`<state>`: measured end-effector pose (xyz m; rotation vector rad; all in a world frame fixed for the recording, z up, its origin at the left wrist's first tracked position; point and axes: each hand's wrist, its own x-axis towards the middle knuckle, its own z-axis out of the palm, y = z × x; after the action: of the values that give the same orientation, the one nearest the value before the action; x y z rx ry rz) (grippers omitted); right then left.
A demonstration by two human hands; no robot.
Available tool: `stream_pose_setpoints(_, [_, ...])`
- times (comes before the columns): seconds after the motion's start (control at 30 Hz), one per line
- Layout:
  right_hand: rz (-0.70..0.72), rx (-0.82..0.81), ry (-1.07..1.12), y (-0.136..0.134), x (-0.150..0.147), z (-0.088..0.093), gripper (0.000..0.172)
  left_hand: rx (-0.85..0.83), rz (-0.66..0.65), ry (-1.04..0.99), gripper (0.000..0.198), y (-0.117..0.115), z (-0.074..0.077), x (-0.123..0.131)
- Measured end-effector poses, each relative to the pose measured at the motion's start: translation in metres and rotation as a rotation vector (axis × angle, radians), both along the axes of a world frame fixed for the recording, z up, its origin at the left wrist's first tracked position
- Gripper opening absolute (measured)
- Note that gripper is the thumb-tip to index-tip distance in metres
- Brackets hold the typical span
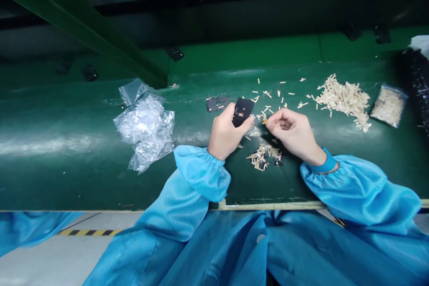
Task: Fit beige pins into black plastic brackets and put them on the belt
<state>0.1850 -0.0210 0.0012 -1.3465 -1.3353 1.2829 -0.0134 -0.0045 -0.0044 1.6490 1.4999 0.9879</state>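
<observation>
My left hand is closed around a flat black plastic part with small cut-outs, tilted above the table. Just to its right, my right hand pinches a tiny yellow-orange piece between thumb and fingertips; its exact kind is too small to tell. A second black plastic part lies flat behind my left hand. Small cream-coloured strips are scattered beyond my fingers. Nearer to me is a little heap of cream strips with black bits.
Crumpled clear plastic bags lie on the green table at left. A big pile of cream strips and a filled zip bag are at right, near a black bin. A green post rises behind the bags.
</observation>
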Motion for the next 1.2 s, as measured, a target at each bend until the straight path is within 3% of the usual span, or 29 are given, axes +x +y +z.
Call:
stream_pose_setpoints(0.27, [0.065,-0.014,-0.01,-0.003,0.0,-0.004,0.008,-0.228,-0.117,-0.322,0.024,-0.004,0.001,0.01])
stream_pose_setpoints(0.67, [0.1,0.059,-0.132,-0.005,-0.001,-0.005,0.009,-0.258,-0.111,-0.328,0.023,-0.007,0.004,0.013])
stream_pose_setpoints(0.77, [0.069,0.157,-0.204,-0.007,-0.001,-0.003,0.008,-0.227,-0.078,-0.268,0.02,-0.006,0.003,0.013])
stream_pose_setpoints(0.87, [0.004,0.368,-0.345,-0.01,-0.001,0.0,0.004,-0.207,-0.044,-0.267,0.019,-0.005,0.003,0.013])
stream_pose_setpoints(0.93, [0.039,0.467,-0.424,-0.012,-0.002,0.0,0.002,-0.204,-0.044,-0.285,0.019,-0.004,0.003,0.013])
stream_pose_setpoints(1.03, [0.085,0.506,-0.494,-0.015,-0.003,-0.002,0.011,-0.213,-0.053,-0.304,0.019,-0.005,0.003,0.013])
stream_pose_setpoints(1.2, [0.067,0.508,-0.518,-0.017,-0.006,-0.004,0.01,-0.243,-0.076,-0.327,0.02,-0.008,0.005,0.015])
